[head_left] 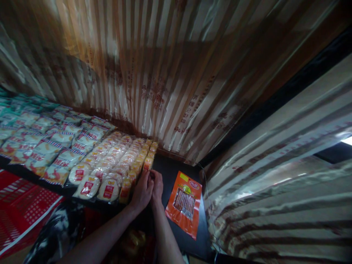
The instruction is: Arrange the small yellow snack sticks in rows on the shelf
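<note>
My left hand (pixel 143 189) and my right hand (pixel 157 183) are close together at the right end of the rows of small yellow packs (pixel 125 189). Both have curled fingers, and their fingertips meet beside a yellow pack (pixel 147 161). Whether either hand grips that pack is hard to make out. To the left lie round white wrapped cakes (pixel 87 186) in clear film, in several rows. An orange pouch with a clear window (pixel 180 220) lies flat on the black shelf (pixel 165 167), right of my right hand.
White and blue snack bags (pixel 62 165) and green bags (pixel 16 104) fill the shelf at left. A red basket (pixel 24 200) stands at lower left. Striped plastic sheeting (pixel 154 80) hangs behind; more sheeting (pixel 275 205) and a thin wire (pixel 206 194) are at right.
</note>
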{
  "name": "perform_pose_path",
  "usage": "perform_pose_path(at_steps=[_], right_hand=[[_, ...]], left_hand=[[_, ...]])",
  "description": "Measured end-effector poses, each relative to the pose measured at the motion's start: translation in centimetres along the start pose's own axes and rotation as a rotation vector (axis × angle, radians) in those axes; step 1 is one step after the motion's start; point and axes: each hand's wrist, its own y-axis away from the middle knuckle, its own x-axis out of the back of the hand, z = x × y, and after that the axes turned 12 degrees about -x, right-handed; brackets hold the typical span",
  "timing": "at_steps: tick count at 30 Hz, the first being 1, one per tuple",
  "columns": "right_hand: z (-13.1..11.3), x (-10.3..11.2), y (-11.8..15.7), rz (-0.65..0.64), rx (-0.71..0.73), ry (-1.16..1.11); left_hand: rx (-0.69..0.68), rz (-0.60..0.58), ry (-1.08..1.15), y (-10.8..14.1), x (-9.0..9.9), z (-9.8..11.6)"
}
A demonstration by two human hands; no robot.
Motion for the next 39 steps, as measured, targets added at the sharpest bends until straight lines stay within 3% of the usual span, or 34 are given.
perform_pose_path(at_steps=[11,16,23,39], right_hand=[[-0.1,1.1,2.8,-0.022,0.013,0.011],[0.0,1.7,4.4,-0.018,-0.012,0.008],[0.7,1.9,7.5,0.013,-0.021,-0.043],[1.0,3.0,15.1,0.009,0.096,0.009]], left_hand=[[-0.038,-0.094,-0.160,2.1,0.7,1.8],[-0.057,-0.084,-0.176,3.5,1.2,2.5],[-0.105,-0.026,-0.223,6.5,1.9,2.8],[-0.155,-0.038,-0.186,13.5,4.6,3.5]])
